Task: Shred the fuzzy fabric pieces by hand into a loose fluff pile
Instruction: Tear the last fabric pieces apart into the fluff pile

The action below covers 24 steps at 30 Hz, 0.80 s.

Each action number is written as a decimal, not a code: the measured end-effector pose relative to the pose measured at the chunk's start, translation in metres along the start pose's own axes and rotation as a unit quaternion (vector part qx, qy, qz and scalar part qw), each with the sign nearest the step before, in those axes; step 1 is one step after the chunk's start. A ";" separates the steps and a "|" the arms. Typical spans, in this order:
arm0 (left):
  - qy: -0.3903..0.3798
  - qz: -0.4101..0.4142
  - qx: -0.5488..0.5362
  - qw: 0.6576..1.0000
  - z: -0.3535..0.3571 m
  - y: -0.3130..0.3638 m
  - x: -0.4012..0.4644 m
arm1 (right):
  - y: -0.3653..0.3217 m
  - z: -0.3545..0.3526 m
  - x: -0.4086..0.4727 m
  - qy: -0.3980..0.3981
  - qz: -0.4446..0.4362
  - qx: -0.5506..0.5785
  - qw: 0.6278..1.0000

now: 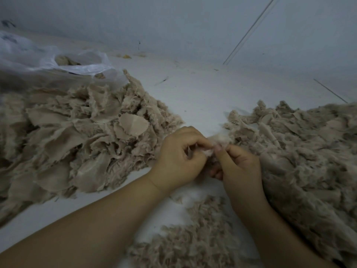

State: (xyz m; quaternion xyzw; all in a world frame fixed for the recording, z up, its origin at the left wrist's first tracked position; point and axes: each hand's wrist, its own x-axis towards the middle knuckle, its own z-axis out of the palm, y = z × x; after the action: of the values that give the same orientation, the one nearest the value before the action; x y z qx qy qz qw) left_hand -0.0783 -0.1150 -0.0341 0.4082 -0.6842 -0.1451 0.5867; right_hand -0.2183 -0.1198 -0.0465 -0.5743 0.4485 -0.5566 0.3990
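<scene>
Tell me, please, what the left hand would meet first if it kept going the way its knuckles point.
Almost at once the right hand: the left hand points rightward at it, both pinching the same fabric piece. Beyond lies the right-side fabric heap.

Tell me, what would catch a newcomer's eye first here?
Two bare hands meet at the centre: the left hand and right hand pinch a small fabric piece between them. Big heaps of beige fuzzy fabric flank them, the left heap and the right heap, with loose fluff below.

Matt fuzzy beige fabric pieces (81,136), ribbed cloth backing; thin translucent plastic bag (38,57); smooth white floor (202,97)
</scene>
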 end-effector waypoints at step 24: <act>-0.022 -0.288 -0.205 0.935 -0.013 -0.005 0.010 | -0.003 0.001 0.001 0.011 0.075 0.075 0.994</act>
State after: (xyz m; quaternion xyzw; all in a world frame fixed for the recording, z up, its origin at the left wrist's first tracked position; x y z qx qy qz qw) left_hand -0.0639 -0.1221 -0.0272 0.4551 -0.5055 -0.4536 0.5758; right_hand -0.2176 -0.1197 -0.0437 -0.5019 0.4515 -0.5633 0.4763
